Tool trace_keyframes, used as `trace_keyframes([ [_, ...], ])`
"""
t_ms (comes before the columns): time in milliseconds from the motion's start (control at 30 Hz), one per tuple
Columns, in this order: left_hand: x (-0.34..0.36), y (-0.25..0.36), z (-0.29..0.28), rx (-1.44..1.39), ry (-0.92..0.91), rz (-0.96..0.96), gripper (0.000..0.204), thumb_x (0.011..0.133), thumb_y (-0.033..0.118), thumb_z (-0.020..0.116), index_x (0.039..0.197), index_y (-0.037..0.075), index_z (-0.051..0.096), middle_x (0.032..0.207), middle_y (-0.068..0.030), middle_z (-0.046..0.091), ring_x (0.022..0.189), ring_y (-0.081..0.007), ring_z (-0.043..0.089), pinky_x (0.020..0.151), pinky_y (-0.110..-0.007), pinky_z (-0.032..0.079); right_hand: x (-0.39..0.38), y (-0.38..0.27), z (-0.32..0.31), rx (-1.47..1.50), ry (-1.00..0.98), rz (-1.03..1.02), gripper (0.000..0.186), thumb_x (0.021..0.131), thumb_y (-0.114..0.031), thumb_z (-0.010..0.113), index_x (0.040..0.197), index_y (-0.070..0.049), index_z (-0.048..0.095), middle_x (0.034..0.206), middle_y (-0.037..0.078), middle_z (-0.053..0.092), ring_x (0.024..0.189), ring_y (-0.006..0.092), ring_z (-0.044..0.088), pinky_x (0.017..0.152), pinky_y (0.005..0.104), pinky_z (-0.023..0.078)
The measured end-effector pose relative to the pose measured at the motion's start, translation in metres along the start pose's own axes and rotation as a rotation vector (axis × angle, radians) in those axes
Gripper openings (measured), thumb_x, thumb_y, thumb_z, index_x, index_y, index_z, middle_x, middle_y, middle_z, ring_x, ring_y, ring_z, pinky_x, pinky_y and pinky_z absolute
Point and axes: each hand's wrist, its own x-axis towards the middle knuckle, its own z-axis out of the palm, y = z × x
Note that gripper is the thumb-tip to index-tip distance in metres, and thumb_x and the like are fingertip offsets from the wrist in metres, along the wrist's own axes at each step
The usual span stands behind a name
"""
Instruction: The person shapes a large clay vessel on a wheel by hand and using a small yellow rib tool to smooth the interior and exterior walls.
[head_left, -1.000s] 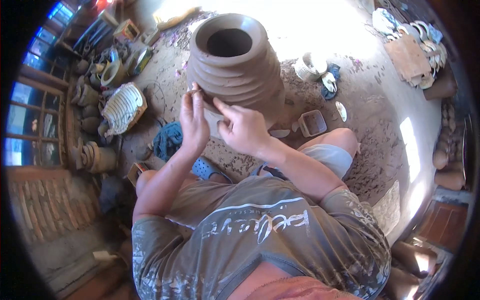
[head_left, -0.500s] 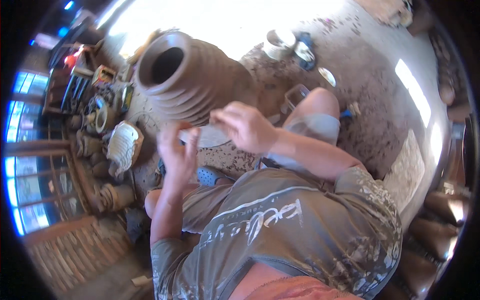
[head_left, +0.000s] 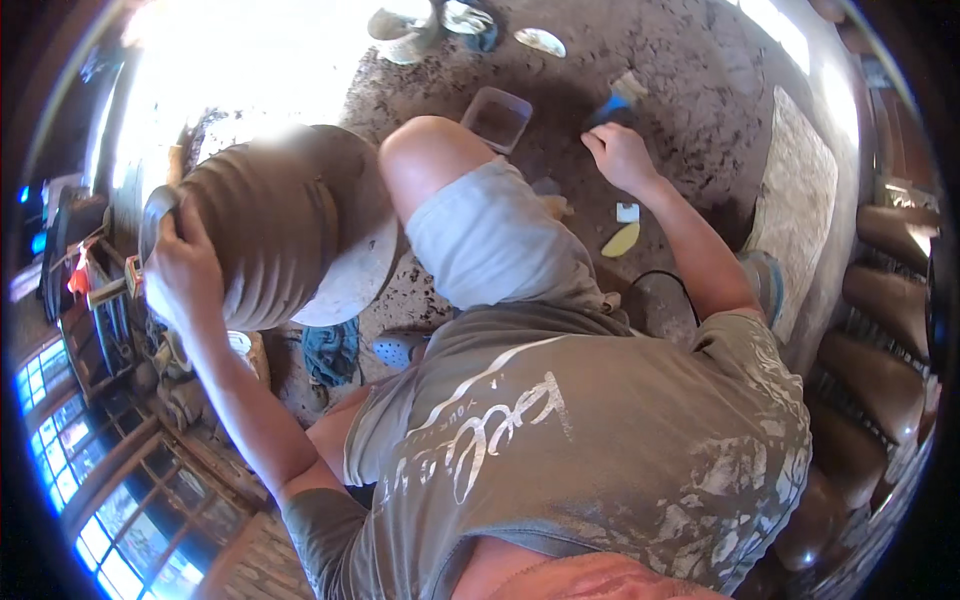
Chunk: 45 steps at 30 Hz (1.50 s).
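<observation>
Reaching two ways at once, the person is stretched wide across the dirt floor [head_left: 700,90]. Left hand [head_left: 185,270] lies flat and spread over the rim end of the big ribbed clay pot [head_left: 270,235], fingers draped on the clay, palm pressing, nothing pinched in it. The pot sits tilted on its round turning board [head_left: 350,280], just under and beside that hand, close against the bare knee [head_left: 430,150].

Right hand [head_left: 620,155] is far out on the other side, fingers curled down near the blue-handled brush [head_left: 615,100]; whether it has a grip on the handle, I cannot tell from here. Just behind that hand lie a small white chip [head_left: 627,212] and a yellow scraper [head_left: 621,240]; a square plastic tub [head_left: 497,117] sits between hand and knee.

Risks now: the eyes seem turned to the right, so the left hand steadies the pot unwatched. If the clay is soft, a heavy palm could dent the rim or flatten the ribs. Lean further right and that arm may drag the pot off its board. The knee, so near the wall, could bump it. And a fumbled brush may flick grit toward the clay.
</observation>
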Motion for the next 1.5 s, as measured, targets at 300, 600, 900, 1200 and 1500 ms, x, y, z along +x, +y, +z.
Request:
trace_keyframes([
  [300,-0.002,-0.026,0.005,-0.115,0.078,0.133,0.057,0.104,0.054,0.058,0.121,0.003,0.077,0.103,-0.0238,0.078,0.095,-0.0423,0.076,0.081,-0.05,0.061,-0.08,0.112,0.107,0.001,-0.069,0.237,0.036,0.089,-0.016,0.071,0.121,-0.001,0.073,0.111,0.026,0.07,0.109,0.0436,0.067,0.095,0.0493,0.054],
  [600,-0.023,0.004,-0.006,-0.106,0.131,-0.059,0.054,0.103,0.055,0.058,0.092,0.006,0.076,0.081,-0.024,0.074,0.078,-0.0443,0.074,0.071,-0.053,0.059,-0.161,0.17,0.134,-0.531,-0.798,-0.161,0.045,0.088,-0.015,0.063,0.132,-0.006,0.069,0.149,0.022,0.056,0.143,0.0422,0.048,0.119,0.0513,0.041],
  [900,-0.024,-0.048,-0.022,-0.657,-0.024,0.079,0.047,0.107,0.042,0.057,0.123,0.001,0.074,0.106,-0.0234,0.076,0.102,-0.0419,0.072,0.091,-0.047,0.055,-0.08,0.126,0.117,-0.152,-0.451,0.154,0.029,0.098,-0.025,0.064,0.111,0.001,0.068,0.107,0.029,0.071,0.104,0.042,0.071,0.088,0.0533,0.054],
  [1200,-0.011,-0.072,0.001,-0.598,0.265,0.207,0.051,0.104,0.046,0.059,0.133,0.005,0.07,0.137,-0.0209,0.063,0.132,-0.0398,0.056,0.114,-0.048,0.041,0.125,-0.195,-0.035,1.097,0.225,-0.125,0.032,0.1,-0.013,0.064,0.129,0.0,0.068,0.121,0.007,0.07,0.109,0.0152,0.065,0.095,0.0282,0.051],
  [1500,0.005,-0.112,0.06,-0.609,0.151,-0.291,0.069,0.106,0.053,0.05,0.147,-0.003,0.054,0.153,-0.0301,0.051,0.142,-0.0453,0.049,0.12,-0.051,0.037,0.05,-0.435,0.021,1.488,-0.536,-0.018,0.023,0.096,-0.005,0.069,0.115,0.008,0.065,0.106,0.016,0.073,0.09,0.0202,0.072,0.079,0.0304,0.059],
])
